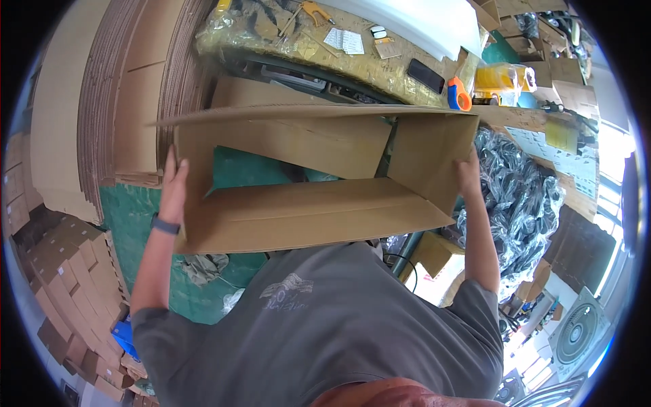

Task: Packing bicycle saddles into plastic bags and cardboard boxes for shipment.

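A large brown cardboard box is held up in front of me, squared out into a long rectangle. Its inside faces me, and green floor shows through a gap between its bottom flaps. My left hand, with a dark band on the wrist, grips the box's left end wall. On the opposite end wall my right hand is closed over the edge, its fingers partly hidden by the cardboard. The far upper edge of the box lies just in front of the workbench in the view.
Tall stacks of flat cardboard stand at the left. On the bench lie a phone, an orange-and-blue tape dispenser and a white sheet. Plastic-wrapped dark items are heaped right; piled cartons stand lower left.
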The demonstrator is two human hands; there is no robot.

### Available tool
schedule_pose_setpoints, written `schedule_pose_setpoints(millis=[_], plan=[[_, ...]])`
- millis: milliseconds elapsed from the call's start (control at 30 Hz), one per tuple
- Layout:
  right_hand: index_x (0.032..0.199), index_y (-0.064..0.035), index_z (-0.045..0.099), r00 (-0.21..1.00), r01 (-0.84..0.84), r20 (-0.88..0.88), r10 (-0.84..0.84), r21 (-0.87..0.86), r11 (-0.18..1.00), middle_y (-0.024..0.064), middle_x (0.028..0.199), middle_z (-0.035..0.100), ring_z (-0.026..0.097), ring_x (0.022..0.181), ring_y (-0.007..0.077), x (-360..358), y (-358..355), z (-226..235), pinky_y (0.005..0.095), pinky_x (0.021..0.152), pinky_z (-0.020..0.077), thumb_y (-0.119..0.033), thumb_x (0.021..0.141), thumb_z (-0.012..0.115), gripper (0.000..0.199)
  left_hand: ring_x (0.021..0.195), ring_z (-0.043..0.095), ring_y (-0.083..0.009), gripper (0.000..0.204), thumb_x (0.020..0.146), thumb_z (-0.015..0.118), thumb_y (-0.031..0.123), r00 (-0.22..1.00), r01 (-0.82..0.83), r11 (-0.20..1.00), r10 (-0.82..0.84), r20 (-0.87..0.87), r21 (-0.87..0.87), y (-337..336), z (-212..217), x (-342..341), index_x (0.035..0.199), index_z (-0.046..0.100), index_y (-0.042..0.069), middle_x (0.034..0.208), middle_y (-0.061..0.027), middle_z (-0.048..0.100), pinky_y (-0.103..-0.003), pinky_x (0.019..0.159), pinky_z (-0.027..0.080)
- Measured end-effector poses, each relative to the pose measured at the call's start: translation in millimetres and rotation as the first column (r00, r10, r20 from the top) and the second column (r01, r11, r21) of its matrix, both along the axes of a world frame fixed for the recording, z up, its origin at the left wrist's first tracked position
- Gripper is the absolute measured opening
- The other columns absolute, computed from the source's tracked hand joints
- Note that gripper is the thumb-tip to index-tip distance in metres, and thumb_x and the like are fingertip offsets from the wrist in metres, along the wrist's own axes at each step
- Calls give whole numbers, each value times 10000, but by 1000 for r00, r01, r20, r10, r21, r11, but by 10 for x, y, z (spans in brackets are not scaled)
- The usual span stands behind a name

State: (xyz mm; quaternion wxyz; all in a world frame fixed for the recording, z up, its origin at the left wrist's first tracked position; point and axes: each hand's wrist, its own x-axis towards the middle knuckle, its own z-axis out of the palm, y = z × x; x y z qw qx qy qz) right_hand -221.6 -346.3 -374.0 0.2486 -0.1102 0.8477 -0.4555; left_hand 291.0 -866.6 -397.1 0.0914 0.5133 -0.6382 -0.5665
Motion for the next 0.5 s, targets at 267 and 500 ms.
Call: schedule_pose_setpoints(millis=[267, 500], plan=[[1720, -164, -43, 751, -361, 192, 632, 920, 149, 364, 1713, -145, -125, 1590, 560, 923, -846, -837, 780, 1193, 166, -804, 901, 589, 1216, 1598, -39, -546, 1176, 904, 581, 787, 497, 750, 659, -619, 608, 57, 73, -459, -483, 1617, 285, -100, 1697, -412, 60, -550, 1313, 59], [1525, -124, 508, 559, -601, 233, 796, 775, 196, 239, 1578, 452, 497, 1421, 423, 219, -1170, 132, 533, 1026, 548, -466, 905, 774, 757, 1339, 602, -260, 771, 844, 877, 405, 455, 797, 435, -889, 58, 419, 939, 607, 310, 1425, 626, -35, 1396, -187, 670, -404, 1175, 429]])
